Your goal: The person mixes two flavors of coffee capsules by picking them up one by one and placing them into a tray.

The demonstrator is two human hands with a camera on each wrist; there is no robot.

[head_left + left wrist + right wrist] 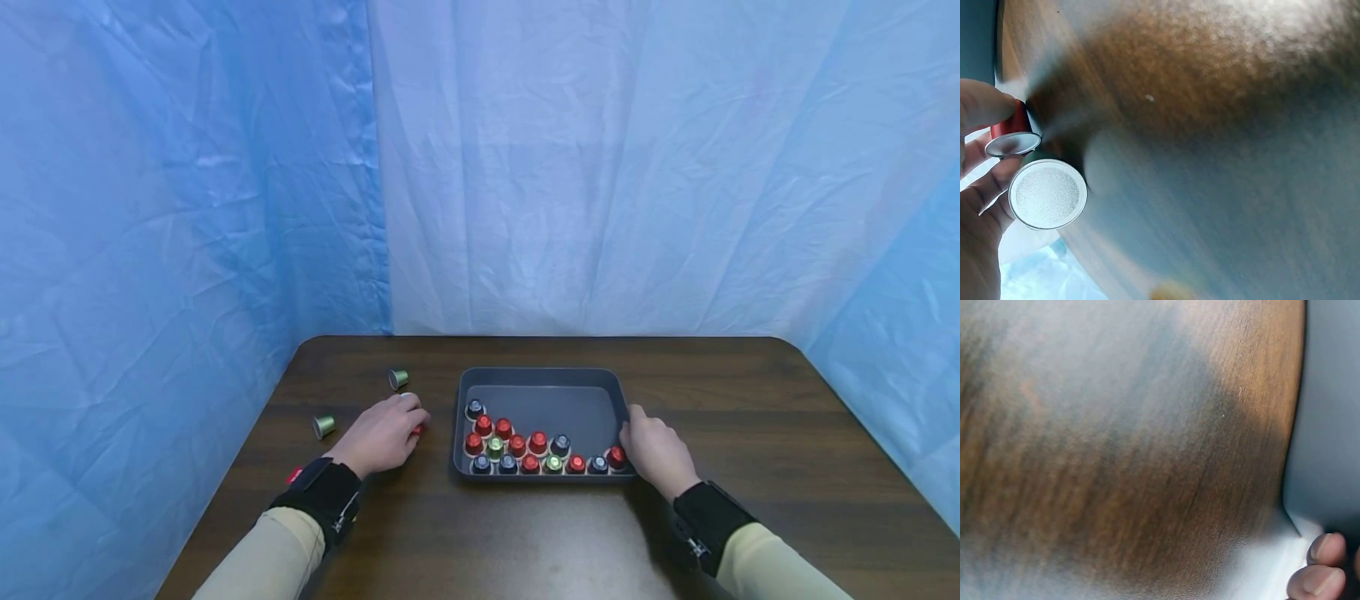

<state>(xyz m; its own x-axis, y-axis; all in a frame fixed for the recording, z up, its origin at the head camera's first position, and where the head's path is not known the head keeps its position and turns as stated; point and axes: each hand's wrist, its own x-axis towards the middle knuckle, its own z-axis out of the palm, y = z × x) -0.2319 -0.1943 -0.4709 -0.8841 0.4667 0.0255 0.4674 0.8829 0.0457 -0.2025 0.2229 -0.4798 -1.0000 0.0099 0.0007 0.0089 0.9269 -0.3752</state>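
My left hand [384, 433] is on the left of the table, pinching a red coffee capsule [1015, 125] between thumb and fingers, its silver lid facing the wrist camera. Right beside those fingers is another capsule [1047, 194], its round foil lid toward the camera and its dark green body mostly hidden. My right hand [658, 446] grips the right side of a dark grey tray [540, 377]; fingertips [1325, 581] show at the tray's wall in the right wrist view. Red, green and dark blue capsules stand lid-down in staggered rows along the tray's near side.
Two green capsules [324, 427] lie on their sides left of the tray, one farther back than the other. A red capsule [295, 474] peeks out beside the left wristband. Blue sheeting [600, 167] hangs around the back and sides of the brown wooden table [750, 417].
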